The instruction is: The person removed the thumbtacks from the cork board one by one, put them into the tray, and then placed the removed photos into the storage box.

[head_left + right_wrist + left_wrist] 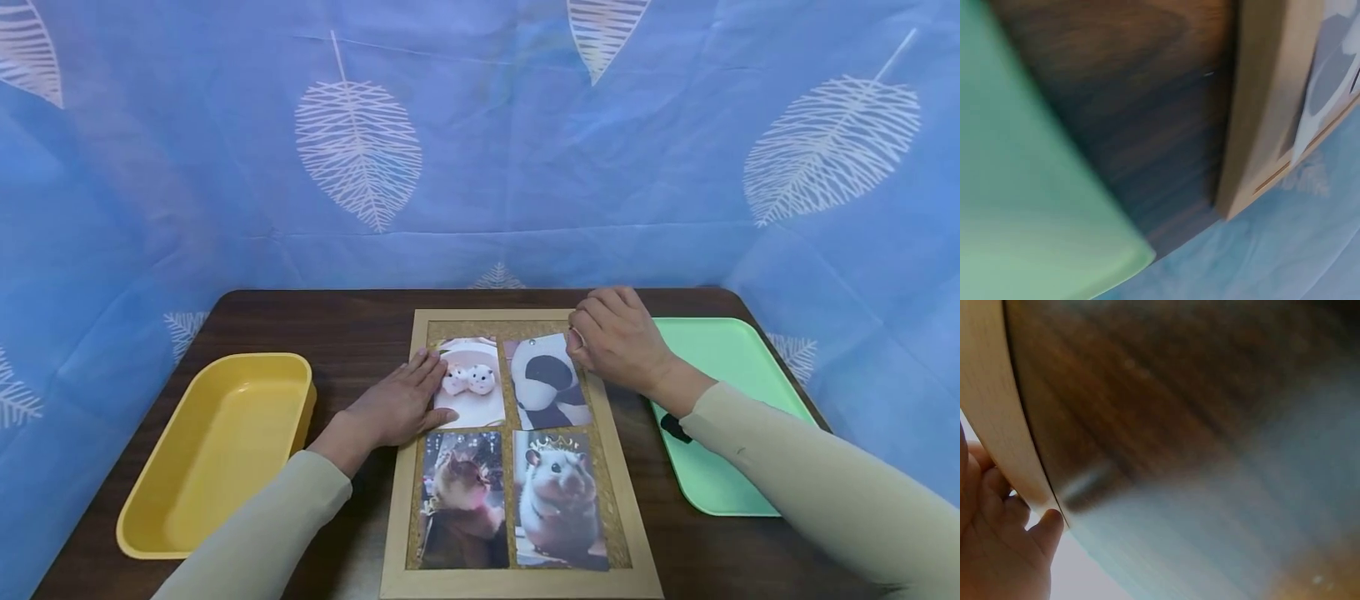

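A wood-framed corkboard point(626, 483) lies on the table, bearing photos in two rows. My left hand point(401, 400) rests with extended fingers across the frame's left side, fingertips on the upper-left photo point(476, 408) of two small white animal faces. At the upper-right photo point(555, 400), a grey-and-white one with a small round pin point(532, 342) near its top left, my right hand point(618, 342) curls its fingers at the top-right corner. That corner is hidden by the hand; I cannot tell whether a pin is also between the fingertips. Below lie a dark animal photo point(461, 500) and a crowned hamster photo point(558, 500).
To the left stands a deep yellow tray point(217, 450). A shallow green tray point(720, 358) is at the right, with a black item point(673, 427) in it, partly covered by the right sleeve. Behind the dark wooden table point(345, 317) hangs a blue leaf-patterned cloth point(510, 167).
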Demonstrator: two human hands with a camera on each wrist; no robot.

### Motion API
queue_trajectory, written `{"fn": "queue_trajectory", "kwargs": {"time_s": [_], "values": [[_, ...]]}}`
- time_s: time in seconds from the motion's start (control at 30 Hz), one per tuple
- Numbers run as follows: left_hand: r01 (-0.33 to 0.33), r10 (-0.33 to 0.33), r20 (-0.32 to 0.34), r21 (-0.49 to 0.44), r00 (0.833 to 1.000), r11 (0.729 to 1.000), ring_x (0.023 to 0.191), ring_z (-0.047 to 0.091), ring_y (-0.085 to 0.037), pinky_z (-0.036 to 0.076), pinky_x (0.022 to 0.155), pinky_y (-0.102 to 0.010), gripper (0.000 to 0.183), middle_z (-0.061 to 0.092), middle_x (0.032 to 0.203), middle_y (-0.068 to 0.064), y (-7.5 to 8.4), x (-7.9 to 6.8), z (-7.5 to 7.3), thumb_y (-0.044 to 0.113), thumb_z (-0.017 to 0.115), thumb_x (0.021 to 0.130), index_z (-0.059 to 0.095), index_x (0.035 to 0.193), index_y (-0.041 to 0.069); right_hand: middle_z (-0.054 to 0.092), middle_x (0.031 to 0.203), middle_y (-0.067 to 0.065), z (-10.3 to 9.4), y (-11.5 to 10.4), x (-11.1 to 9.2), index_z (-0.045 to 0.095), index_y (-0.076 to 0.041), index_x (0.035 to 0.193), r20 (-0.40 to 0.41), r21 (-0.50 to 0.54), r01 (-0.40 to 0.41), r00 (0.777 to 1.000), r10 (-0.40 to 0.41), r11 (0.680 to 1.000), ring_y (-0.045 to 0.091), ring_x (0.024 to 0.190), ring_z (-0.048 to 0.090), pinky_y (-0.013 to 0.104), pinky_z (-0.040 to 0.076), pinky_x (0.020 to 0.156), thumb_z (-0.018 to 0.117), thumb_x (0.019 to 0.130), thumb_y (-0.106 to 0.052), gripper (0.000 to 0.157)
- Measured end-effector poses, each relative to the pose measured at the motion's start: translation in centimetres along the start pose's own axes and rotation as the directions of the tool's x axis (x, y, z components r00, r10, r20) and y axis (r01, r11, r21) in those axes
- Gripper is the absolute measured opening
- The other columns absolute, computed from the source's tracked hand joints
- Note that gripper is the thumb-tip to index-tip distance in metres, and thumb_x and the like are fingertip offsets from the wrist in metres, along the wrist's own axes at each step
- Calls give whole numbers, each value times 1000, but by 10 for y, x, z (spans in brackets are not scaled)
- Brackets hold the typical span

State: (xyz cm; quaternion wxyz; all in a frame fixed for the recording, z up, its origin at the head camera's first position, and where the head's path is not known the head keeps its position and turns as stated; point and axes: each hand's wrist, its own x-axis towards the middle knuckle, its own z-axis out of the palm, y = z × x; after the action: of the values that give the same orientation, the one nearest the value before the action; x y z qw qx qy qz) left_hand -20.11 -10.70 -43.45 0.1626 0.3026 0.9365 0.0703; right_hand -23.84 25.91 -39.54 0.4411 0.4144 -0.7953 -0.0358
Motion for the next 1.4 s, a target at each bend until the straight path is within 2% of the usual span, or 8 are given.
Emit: {"fn": "queue_trajectory", "kwargs": {"time_s": [0.23,0.6,0.73,0.97,1.17,1.4], "values": [[15,-15,-13,7,1000,1000,165,0,-32,15,132,-54,88,7,178,-11,-2,-2,-1,61,46,108,14,170,8,63,89,19,-14,14,-24,62,1,92,2,-24,-59,998,59,998,42,90,62,56,44,79,50,98,-12,18],[24,-24,-21,14,999,1000,165,1,-33,15,132,-55,88,8,178,-12,-1,-3,1,61,46,107,15,170,7,62,85,24,-45,46,-65,61,6,91,35,-93,-105,993,109,990,47,85,60,60,42,76,52,96,-16,24],[22,-22,-24,12,999,1000,165,1,-33,16,132,-56,88,8,178,-13,0,-3,2,61,47,107,16,170,7,58,79,22,-54,51,-79,57,3,83,97,-98,-114,988,123,989,46,81,57,60,41,74,47,99,-18,28],[23,-23,-15,12,1000,1000,165,1,-33,17,131,-55,87,9,178,-13,2,-1,2,61,47,107,16,170,7,46,67,13,-62,51,-103,44,-6,71,230,-93,-102,966,121,990,37,68,47,54,40,67,33,103,-22,37],[12,-12,-11,9,1000,1000,165,2,-34,17,131,-56,87,10,178,-14,3,1,3,60,47,108,17,169,7,43,67,12,-63,48,-118,42,-6,71,291,-120,-102,947,134,987,36,69,45,52,39,67,31,102,-24,37],[15,-15,-12,3,1000,1000,165,2,-34,17,131,-56,87,11,178,-14,4,1,3,59,48,108,17,169,6,42,68,12,-63,43,-125,41,-6,72,358,-135,-103,922,145,986,37,71,45,52,38,70,24,103,-26,41]]}}
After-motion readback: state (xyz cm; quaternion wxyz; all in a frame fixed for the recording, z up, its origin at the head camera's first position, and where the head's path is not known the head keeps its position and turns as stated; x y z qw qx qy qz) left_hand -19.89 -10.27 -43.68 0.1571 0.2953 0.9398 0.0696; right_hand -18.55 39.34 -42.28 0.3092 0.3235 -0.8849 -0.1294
